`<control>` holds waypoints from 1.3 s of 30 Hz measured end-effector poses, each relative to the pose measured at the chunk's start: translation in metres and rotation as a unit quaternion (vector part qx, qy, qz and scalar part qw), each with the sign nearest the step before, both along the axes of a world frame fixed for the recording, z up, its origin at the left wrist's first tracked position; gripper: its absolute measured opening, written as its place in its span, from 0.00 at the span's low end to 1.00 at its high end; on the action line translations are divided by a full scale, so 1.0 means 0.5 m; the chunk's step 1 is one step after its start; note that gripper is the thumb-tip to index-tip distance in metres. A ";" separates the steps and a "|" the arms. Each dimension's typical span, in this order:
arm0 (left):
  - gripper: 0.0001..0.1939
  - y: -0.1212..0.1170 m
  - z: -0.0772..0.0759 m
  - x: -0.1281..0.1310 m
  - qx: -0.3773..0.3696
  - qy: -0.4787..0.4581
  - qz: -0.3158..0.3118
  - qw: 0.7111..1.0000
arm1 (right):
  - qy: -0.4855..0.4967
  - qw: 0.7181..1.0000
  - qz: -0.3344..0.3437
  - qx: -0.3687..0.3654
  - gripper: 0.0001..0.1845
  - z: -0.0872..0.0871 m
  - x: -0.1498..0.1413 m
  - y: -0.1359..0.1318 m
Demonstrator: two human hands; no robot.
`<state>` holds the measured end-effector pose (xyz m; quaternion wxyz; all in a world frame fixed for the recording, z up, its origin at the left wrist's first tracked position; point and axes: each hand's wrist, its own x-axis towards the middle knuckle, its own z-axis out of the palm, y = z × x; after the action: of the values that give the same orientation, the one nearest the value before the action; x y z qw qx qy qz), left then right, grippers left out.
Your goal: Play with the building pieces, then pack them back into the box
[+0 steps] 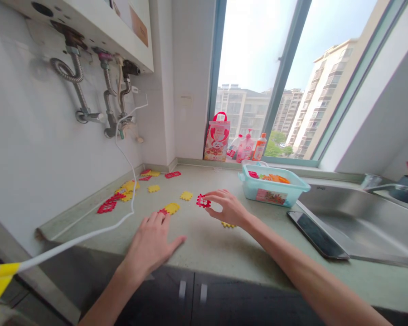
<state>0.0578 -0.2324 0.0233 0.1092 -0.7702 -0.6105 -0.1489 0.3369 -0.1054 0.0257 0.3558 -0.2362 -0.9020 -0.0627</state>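
My right hand (228, 208) pinches a red plastic building piece (202, 201) just above the green countertop (217, 249). A yellow piece (228, 224) peeks out from under that hand. My left hand (151, 244) lies flat on the counter with fingers spread, its fingertips touching a yellow piece (172, 208) joined to a small red one. More yellow pieces (186, 195) and red pieces (106, 207) are scattered across the counter toward the left wall.
A teal plastic box (274, 189) with red and orange pieces stands right of my right hand. A dark phone (317, 234) lies by the steel sink (360, 226). A white cable (88, 233) crosses the counter. Bottles and a pink bag (217, 138) line the window sill.
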 end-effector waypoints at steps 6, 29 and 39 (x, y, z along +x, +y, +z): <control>0.41 0.015 -0.016 0.091 -0.055 -0.114 -0.181 0.975 | 0.014 0.999 0.019 -0.033 0.14 -0.007 -0.021 -0.016; 0.10 0.005 -0.033 0.081 0.032 -0.138 -0.155 0.978 | -0.100 0.965 0.067 -0.232 0.13 0.006 0.004 -0.016; 0.11 0.010 -0.032 0.081 0.018 -0.137 -0.168 0.976 | -0.103 0.990 -0.007 -0.094 0.14 0.023 0.034 0.001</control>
<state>0.0985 -0.2273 0.0074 0.0115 -0.8320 -0.4787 -0.2803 0.3537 -0.1048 0.0372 0.2368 -0.2676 -0.9340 -0.0039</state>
